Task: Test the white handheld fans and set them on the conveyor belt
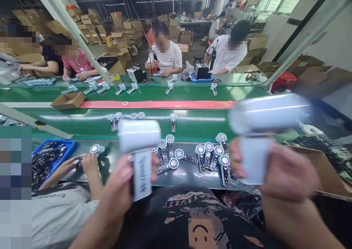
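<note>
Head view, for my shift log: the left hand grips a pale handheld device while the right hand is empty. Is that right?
The right hand isn't empty: the head view shows it gripping another pale device. The left hand does grip a pale handheld device.

Dark green workbench (pixel 185 178), pale fan units (pixel 209 155) in clusters, blue tray (pixel 71 145) of dark parts (pixel 46 164)

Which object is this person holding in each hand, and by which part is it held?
The left hand holds a pale fan by its handle, below the barrel. The right hand holds a second fan, blurred, also by the handle.
</note>
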A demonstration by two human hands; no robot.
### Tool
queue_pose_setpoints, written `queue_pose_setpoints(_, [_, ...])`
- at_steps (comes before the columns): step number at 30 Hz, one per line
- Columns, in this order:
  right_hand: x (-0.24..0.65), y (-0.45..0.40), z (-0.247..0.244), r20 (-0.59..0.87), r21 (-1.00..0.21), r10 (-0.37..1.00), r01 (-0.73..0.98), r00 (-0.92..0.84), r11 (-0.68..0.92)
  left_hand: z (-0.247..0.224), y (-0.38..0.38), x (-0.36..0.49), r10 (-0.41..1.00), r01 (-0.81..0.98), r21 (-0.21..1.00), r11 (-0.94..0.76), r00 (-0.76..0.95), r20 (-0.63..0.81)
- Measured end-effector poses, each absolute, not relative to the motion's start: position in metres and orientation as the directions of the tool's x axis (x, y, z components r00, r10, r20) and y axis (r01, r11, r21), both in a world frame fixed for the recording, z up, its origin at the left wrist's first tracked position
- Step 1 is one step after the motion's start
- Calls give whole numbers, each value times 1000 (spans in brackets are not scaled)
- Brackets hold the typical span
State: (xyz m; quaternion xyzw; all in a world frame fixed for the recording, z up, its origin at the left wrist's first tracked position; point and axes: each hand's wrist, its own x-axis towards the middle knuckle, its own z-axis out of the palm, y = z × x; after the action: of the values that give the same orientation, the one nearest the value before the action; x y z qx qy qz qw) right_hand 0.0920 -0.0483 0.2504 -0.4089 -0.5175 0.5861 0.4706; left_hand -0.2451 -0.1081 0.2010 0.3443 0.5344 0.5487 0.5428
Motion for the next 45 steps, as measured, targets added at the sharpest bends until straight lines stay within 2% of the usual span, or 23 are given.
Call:
queue_pose_setpoints(2, [63,-39,240,-68,-951,936,-262,-344,-166,204,-103,-199,979,-288,946,148,-95,-182])
queue_pose_setpoints(4, [38,-35,224,-117,-909,927,-339,-355,-244,201,-92,-167,986,-318,941,111,-82,-144])
queue_pose_setpoints(7, [15,-34,201,-125,-902,961,-376,-246,-214,192,-77,-145,992,-303,953,22,-114,-59])
queue_pose_setpoints(11, [10,-36,187,-3,-904,969,-413,-247,-108,184,-71,-143,995,-327,944,-36,-100,4])
queue_pose_setpoints(14, [12,-36,183,24,-904,964,-417,-263,-91,182,-73,-142,994,-376,926,-20,-108,-22])
queue_pose_setpoints(24, [19,-39,179,-16,-916,963,-382,-268,-122,176,-76,-139,984,-438,899,13,-153,-89])
queue_pose_setpoints(28, [18,-40,179,-39,-911,974,-392,-224,-127,174,-79,-138,969,-443,896,19,-212,-125])
queue_pose_setpoints(34, [18,-41,178,-73,-890,978,-431,-195,-153,175,-77,-137,968,-401,916,2,-231,-103])
queue_pose_setpoints(45, [17,-40,181,-116,-876,971,-439,-207,-198,177,-73,-140,967,-406,912,53,-207,-148])
